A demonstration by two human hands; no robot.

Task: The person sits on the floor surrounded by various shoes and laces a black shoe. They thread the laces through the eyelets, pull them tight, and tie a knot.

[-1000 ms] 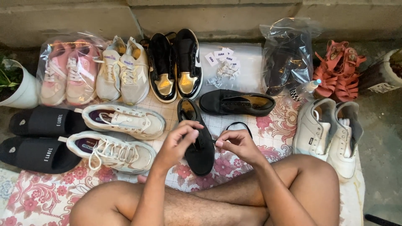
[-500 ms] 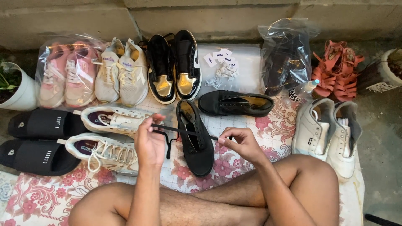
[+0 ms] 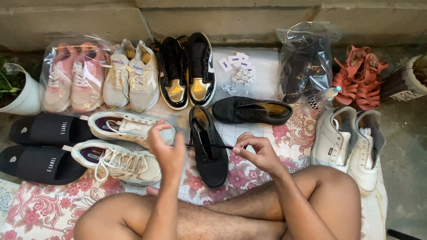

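My left hand (image 3: pixel 165 149) and right hand (image 3: pixel 258 152) each pinched an end of the black lace (image 3: pixel 213 146), fingers closed on it. The lace ran taut between them across the black shoe (image 3: pixel 208 155), with a white sneaker (image 3: pixel 126 126) just left of my left fingers.

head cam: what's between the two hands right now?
In the head view, the black lace-up shoe lies between the left hand and the right hand. Its black lace stretches across it from hand to hand, above the floral cloth.

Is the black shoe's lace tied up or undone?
Undone. The lace is pulled straight across the black shoe, one end in the left hand, the other in the right hand. No bow shows.
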